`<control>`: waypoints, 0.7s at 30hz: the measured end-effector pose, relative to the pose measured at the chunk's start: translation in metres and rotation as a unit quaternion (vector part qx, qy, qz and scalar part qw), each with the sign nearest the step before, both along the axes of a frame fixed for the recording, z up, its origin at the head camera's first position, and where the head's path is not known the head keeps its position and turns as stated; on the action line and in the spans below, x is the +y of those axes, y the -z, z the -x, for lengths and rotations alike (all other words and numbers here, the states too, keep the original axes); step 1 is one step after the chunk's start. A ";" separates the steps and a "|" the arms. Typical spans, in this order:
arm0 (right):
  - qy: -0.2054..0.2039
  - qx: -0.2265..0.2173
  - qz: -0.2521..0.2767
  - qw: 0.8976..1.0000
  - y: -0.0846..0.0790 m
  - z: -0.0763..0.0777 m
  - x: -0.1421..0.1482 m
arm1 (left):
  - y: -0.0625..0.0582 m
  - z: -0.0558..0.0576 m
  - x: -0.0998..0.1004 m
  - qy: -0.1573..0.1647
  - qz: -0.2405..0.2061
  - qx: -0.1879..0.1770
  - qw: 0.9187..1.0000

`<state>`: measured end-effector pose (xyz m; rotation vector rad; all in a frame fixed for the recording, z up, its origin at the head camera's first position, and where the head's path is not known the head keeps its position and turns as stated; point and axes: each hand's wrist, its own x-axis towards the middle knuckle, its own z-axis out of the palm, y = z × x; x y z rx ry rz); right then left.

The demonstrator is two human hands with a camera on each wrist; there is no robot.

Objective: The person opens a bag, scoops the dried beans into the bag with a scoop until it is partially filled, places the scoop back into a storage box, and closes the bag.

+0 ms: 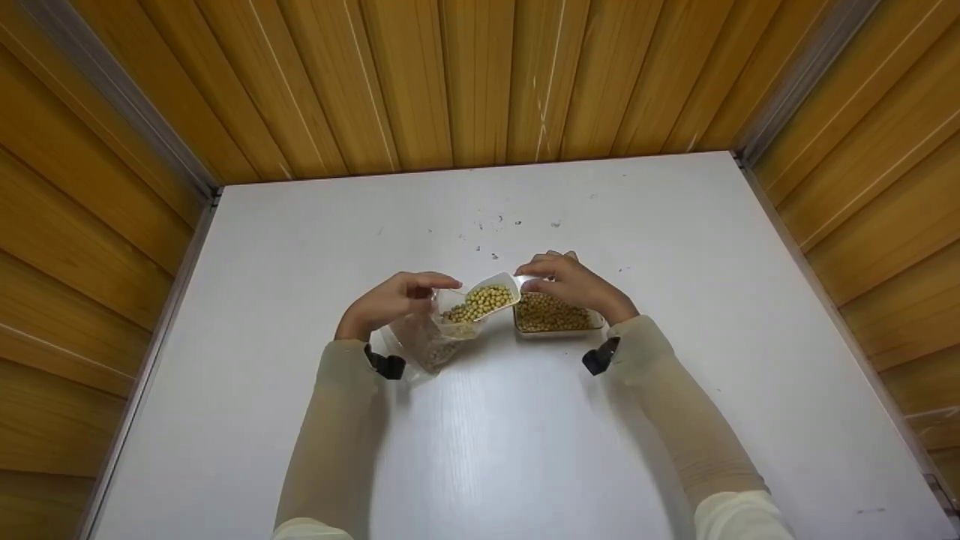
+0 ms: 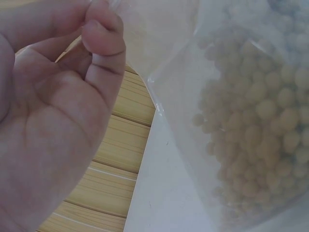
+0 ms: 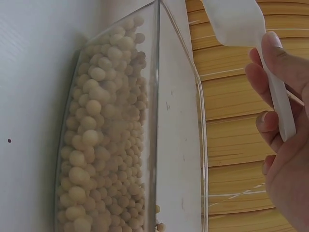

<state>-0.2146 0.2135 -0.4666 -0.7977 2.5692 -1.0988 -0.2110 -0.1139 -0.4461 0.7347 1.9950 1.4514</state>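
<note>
With my left hand (image 1: pixel 386 304) I pinch the upper edge of a clear plastic bag (image 1: pixel 422 341) with soybeans in it. In the left wrist view, the curled fingers (image 2: pixel 104 36) grip the bag's corner, and soybeans (image 2: pixel 260 130) show through the film. My right hand (image 1: pixel 576 285) holds a white scoop (image 3: pixel 236 21) by its handle. Heaped with soybeans (image 1: pixel 489 300), the scoop tilts toward the bag, its front overlapping the bag's mouth in the head view. Below the right hand stands a clear rectangular container (image 3: pixel 181 121) holding more soybeans (image 3: pixel 106 125).
A white table (image 1: pixel 480 450) lies under everything, with small dark marks (image 1: pixel 495 256) beyond the hands. Wood-patterned panels (image 1: pixel 480 82) wall the table at the back and both sides. Black bands with small devices (image 1: pixel 386 365) sit on both wrists.
</note>
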 end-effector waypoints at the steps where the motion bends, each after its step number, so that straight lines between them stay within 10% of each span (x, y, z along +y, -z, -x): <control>1: -0.001 0.002 -0.002 1.000 0.000 0.000 0.000 | 0.000 0.000 0.000 0.001 -0.001 -0.002 1.000; 21: -0.022 0.048 -0.041 0.998 -0.013 -0.001 -0.004 | 0.000 -0.001 0.001 0.003 0.002 0.004 1.000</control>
